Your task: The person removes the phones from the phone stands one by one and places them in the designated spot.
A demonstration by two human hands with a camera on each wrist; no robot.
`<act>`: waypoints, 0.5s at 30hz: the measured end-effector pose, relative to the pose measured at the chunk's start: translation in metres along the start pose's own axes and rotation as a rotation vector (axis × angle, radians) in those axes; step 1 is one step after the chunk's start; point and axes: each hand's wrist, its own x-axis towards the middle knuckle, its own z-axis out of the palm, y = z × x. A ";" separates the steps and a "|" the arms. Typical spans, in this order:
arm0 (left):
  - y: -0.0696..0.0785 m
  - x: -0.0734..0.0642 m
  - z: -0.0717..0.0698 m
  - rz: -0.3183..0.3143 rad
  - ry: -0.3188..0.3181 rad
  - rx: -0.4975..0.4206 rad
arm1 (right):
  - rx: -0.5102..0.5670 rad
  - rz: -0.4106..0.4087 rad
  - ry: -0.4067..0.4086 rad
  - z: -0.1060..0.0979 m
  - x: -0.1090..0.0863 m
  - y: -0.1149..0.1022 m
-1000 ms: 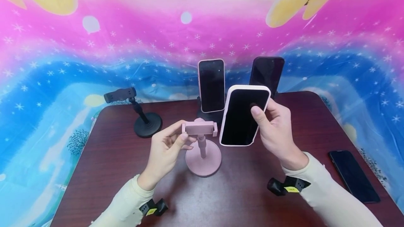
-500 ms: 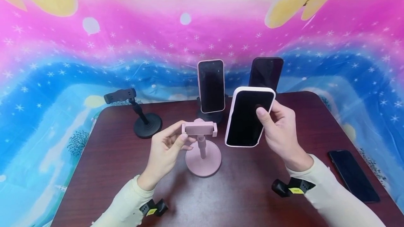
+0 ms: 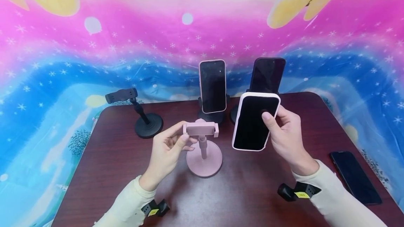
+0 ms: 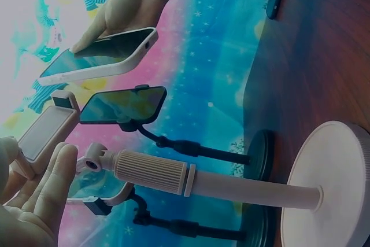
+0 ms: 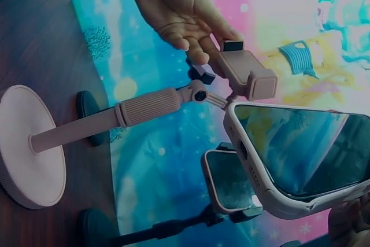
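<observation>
Pink phone stand [image 3: 203,151] is standing unfilled at centre, left hand [image 3: 165,153] pinching its clamp [image 3: 200,129], right hand [image 3: 288,139] gripping the white-cased phone [image 3: 254,125]; two upper-frame phones [image 3: 213,86] are already sitting mounted, another phone [image 3: 356,178], lower right, lying loose.

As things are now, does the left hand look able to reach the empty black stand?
Probably yes: nothing visible stands between the left hand and the empty black stand, though the hand would first have to release the pink stand.
</observation>
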 end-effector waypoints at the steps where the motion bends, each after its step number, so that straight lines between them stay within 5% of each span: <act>1: 0.000 0.000 0.000 0.000 -0.001 0.002 | 0.000 0.002 -0.001 -0.001 -0.001 0.001; 15: 0.000 0.000 -0.001 -0.007 -0.004 0.010 | -0.033 0.045 0.003 -0.014 -0.010 0.006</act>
